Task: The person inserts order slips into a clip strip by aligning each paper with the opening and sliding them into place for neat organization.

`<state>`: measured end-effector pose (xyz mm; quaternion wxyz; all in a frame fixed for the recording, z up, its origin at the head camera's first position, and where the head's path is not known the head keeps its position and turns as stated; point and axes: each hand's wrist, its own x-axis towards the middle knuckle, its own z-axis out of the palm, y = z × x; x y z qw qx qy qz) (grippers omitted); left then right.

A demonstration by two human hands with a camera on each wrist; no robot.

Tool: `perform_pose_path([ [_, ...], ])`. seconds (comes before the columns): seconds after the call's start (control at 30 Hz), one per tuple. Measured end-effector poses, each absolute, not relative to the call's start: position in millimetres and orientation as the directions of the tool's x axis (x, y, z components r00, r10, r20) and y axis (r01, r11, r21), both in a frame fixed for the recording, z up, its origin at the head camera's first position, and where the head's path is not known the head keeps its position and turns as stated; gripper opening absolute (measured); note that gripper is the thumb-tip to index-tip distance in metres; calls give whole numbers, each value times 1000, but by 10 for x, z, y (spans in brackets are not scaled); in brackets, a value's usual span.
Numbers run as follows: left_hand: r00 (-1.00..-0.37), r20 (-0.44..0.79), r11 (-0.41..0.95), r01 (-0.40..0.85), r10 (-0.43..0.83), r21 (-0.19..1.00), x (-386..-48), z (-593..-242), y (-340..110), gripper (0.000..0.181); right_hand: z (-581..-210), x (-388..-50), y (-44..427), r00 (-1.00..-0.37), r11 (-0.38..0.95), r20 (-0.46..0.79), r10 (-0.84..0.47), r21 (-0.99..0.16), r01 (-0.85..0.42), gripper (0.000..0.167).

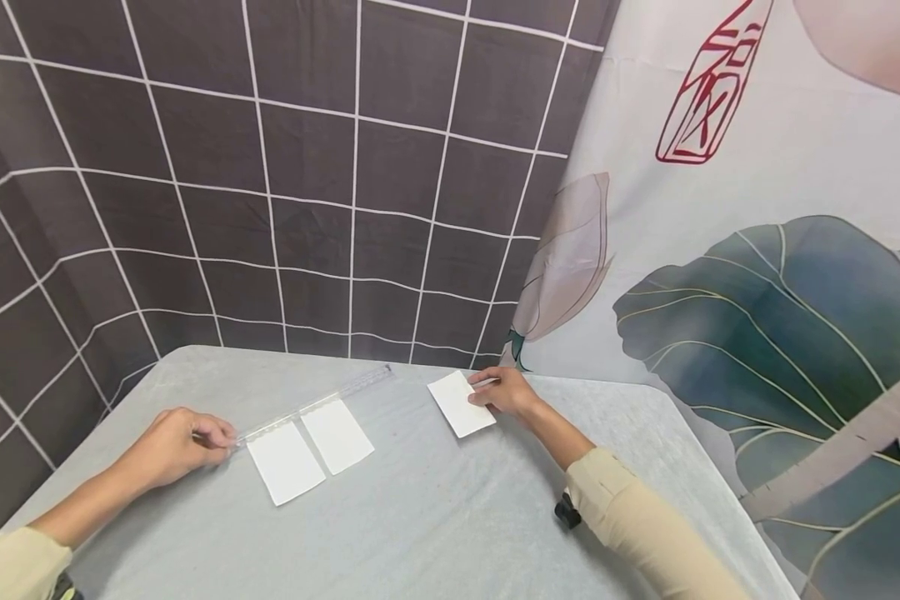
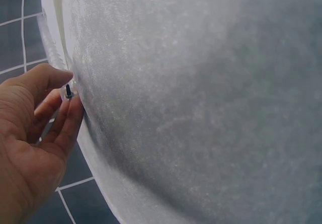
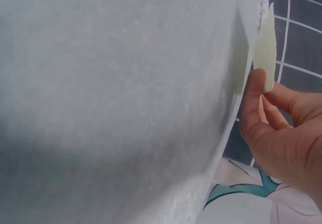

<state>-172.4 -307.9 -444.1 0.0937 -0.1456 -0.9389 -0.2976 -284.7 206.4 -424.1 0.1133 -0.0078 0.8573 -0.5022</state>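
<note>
My left hand (image 1: 180, 446) pinches the near left end of a clear plastic ruler (image 1: 352, 386), which lies slantwise on the table. Between thumb and fingertips in the left wrist view, a small dark mark shows on the clear end. Two white paper pieces lie just below the ruler, a larger one (image 1: 285, 467) on the left and a smaller one (image 1: 339, 437) on the right, a narrow gap between them. To the right, my right hand (image 1: 504, 392) pinches the edge of another white paper piece (image 1: 459, 408). That paper (image 3: 265, 50) stands tilted off the cloth in the right wrist view.
A pale grey cloth covers the table (image 1: 420, 525). Behind it hangs a dark curtain (image 1: 307, 233) with white grid lines. On the right is a white curtain (image 1: 645, 217) with leaf prints and red characters.
</note>
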Motion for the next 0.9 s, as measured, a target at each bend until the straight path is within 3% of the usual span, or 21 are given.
perform_pose_path([
  [0.9,-938,268,776,335,220,535,-1720,-4451,-3083,23,-4296,-2968,1602,-965,484,-187,-184,-872,76,34],
])
